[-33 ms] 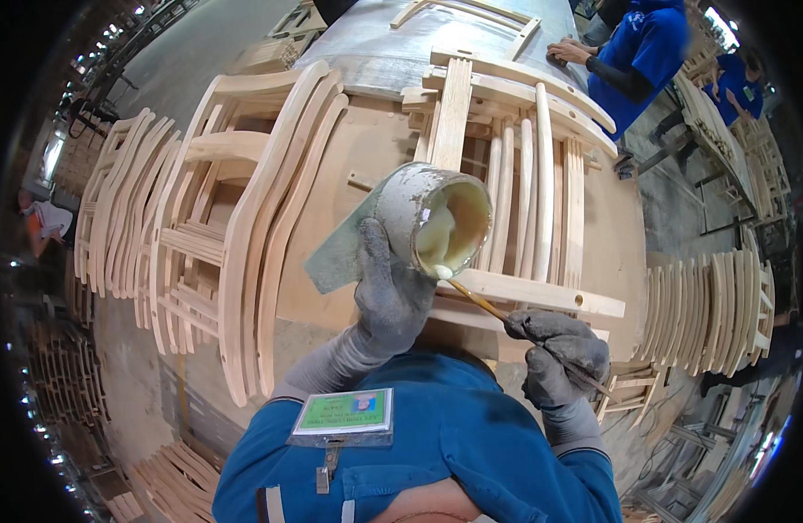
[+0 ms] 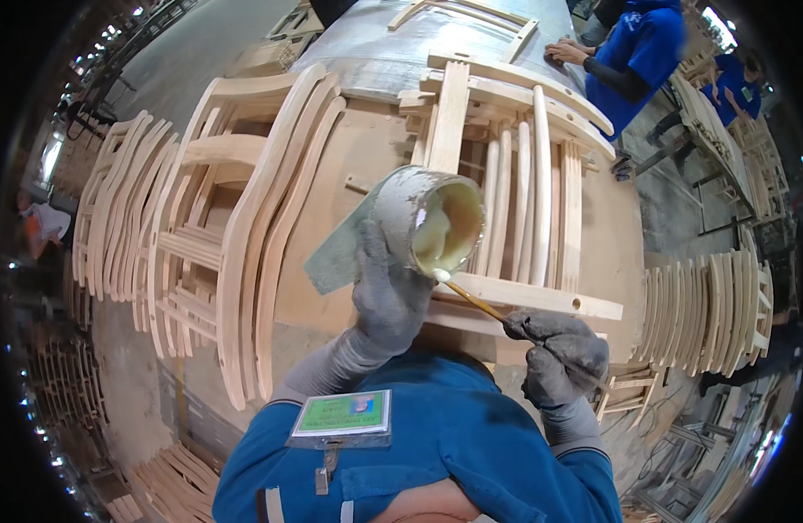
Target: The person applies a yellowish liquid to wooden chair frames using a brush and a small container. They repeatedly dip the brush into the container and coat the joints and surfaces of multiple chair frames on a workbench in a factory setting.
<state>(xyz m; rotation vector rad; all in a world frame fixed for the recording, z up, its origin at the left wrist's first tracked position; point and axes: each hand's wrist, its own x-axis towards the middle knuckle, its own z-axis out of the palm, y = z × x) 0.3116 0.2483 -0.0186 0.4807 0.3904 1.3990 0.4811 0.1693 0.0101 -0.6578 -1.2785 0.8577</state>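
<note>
My left hand (image 2: 390, 292) is wrapped round a whitish, paint-crusted pot (image 2: 400, 213), tipped with its mouth facing right. Pale, creamy glue-like stuff (image 2: 434, 237) coats its inside wall. A flat grey-green piece (image 2: 336, 248) sticks out behind the pot on its left; whether the two are joined I cannot tell. In my gloved right hand (image 2: 565, 357) is a thin yellowish stick (image 2: 476, 301), its tip at the pot's lower rim with a white blob (image 2: 441, 275) on it. Just beyond the pot lies a stack of wooden frames with round rungs (image 2: 541, 187).
Curved wooden chair frames (image 2: 244, 227) lean together on the left, and more stand in a row at the right (image 2: 707, 305). A brown board (image 2: 606, 235) lies under the stack. At the far table (image 2: 367, 52) a person in blue (image 2: 637, 70) works with their hands.
The pot has shifted very slightly left. The stick's tip stays at its rim, and both hands keep their hold.
</note>
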